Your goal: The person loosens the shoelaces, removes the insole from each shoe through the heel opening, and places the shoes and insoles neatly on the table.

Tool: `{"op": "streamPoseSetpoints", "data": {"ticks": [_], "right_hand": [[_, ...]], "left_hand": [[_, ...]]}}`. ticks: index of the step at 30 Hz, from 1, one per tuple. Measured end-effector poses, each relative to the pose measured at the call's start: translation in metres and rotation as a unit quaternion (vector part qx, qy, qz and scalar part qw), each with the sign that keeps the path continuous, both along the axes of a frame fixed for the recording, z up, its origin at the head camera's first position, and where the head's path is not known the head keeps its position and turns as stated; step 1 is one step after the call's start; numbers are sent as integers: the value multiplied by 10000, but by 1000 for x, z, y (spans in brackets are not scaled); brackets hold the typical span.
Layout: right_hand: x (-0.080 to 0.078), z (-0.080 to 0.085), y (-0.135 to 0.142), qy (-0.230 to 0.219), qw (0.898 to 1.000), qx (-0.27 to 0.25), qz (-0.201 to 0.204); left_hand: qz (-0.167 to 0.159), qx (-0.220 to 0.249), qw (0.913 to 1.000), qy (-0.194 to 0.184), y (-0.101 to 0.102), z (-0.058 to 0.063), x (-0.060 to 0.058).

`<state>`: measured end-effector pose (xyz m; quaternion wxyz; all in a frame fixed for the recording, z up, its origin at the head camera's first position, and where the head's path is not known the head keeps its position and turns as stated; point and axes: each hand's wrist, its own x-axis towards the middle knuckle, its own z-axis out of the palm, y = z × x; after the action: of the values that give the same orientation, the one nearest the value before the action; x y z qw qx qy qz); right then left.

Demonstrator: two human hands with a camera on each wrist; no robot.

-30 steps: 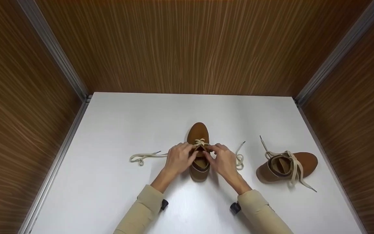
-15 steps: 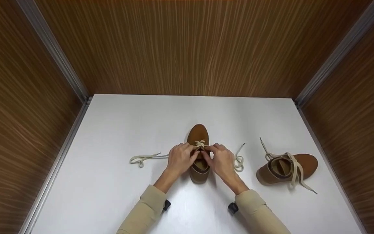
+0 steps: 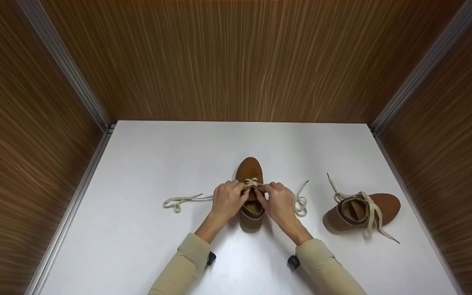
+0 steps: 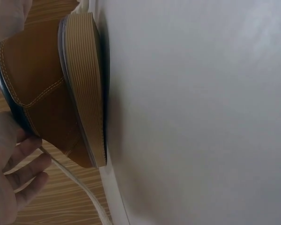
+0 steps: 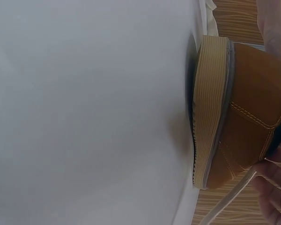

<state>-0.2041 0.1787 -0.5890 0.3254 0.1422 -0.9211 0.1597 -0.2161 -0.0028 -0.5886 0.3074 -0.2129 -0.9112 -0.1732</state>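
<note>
A brown lace-up shoe [image 3: 249,168] stands upright on the white table, its toe pointing away from me. Cream laces [image 3: 252,181] cross over its front. My left hand [image 3: 226,198] pinches the left edge of the lacing flap, thumb on the inner side; the left wrist view shows its other fingers [image 4: 32,171] loosely bent beside a lace strand [image 4: 84,187]. On the opposite edge, my right hand [image 3: 280,201] pinches the flap in the same way. One lace end [image 3: 177,201] lies out to the left, the other [image 3: 301,200] to the right. The fingers partly cover the eyelets.
A second brown shoe [image 3: 386,207] stands at the right, toe to the right, with loose cream laces [image 3: 377,213] draped over it. Wood-grain panels [image 3: 236,61] rise behind and at both sides of the white table [image 3: 137,164].
Both wrists have come slightly closer together, while the fingers stay at the flap edges. The shoes and the loose lace ends look almost unchanged.
</note>
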Motion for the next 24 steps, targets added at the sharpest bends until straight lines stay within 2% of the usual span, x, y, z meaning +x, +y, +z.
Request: {"op": "streamPoseSetpoints", "data": {"ticks": [10,24], "right_hand": [[-1,-2,2,356,9993,105,54],[-4,-3,9,455,9988,103,156]], "left_hand": [[32,34,10000,52,-2,-3,0],[-14,228,9997,17,-6,-4,0]]}}
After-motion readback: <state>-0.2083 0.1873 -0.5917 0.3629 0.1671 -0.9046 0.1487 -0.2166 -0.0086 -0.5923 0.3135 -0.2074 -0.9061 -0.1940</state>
